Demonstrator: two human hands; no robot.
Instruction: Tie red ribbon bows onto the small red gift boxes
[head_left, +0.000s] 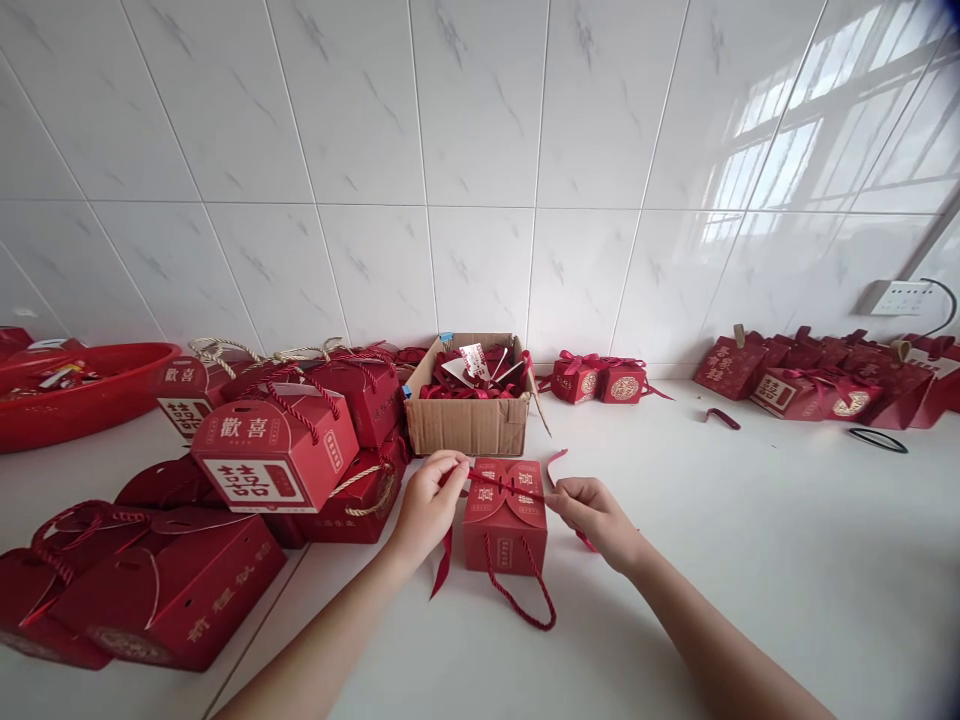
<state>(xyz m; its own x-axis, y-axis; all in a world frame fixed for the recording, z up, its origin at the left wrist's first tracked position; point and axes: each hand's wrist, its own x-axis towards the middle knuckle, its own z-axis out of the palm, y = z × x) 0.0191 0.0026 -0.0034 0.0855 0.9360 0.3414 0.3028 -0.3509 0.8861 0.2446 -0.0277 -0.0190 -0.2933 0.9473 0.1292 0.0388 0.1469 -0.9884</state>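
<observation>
A small red gift box [504,535] with pale Chinese characters stands upright on the white counter between my hands. Across its closed top runs a red ribbon [444,562], crossed near the middle of the lid. My left hand [439,490] pinches one side of the ribbon at the box's upper left, and a loose tail hangs below. The other side is pinched by my right hand [592,515] at the upper right, with another tail behind it. A twisted red cord handle [544,622] droops from the box's front onto the counter.
Several red gift boxes [274,450] are stacked at the left, near a red plastic basin [142,365]. Behind the box stands an open cardboard carton [466,428] of ribbons and cards. Small boxes [622,385] and a pile of red bags [802,385] line the wall. A black loop [877,440] lies right.
</observation>
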